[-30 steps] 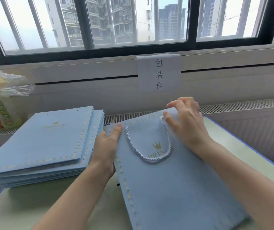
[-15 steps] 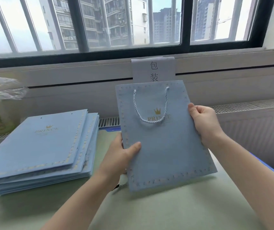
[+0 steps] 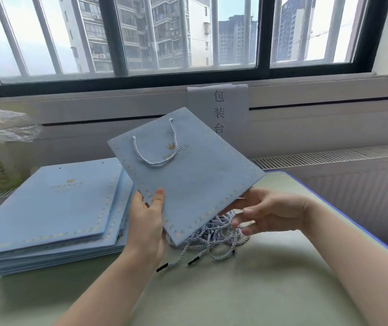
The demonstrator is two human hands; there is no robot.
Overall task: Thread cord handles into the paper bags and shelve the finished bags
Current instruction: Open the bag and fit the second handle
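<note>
Leftmost, stack of flat bags [image 3: 47,208] unthreaded, unmoved on table [image 3: 247,290]. Left hand [image 3: 147,222] now alone pinching corded bag [image 3: 188,182], tilted in mid-air, no longer upright. Beneath it, loose cords [image 3: 214,238] newly uncovered. Right hand [image 3: 270,212] released, fingers relaxed, holding nothing. Probably finished; shelving next.

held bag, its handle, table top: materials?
Held bag: looks like matte blue paper or card, stiff and flat, gold foil-like print.
Handle: twisted white-blue cord, visible ply.
Table top: pale green, smooth, probably a mat or laminate; unclear.
</note>
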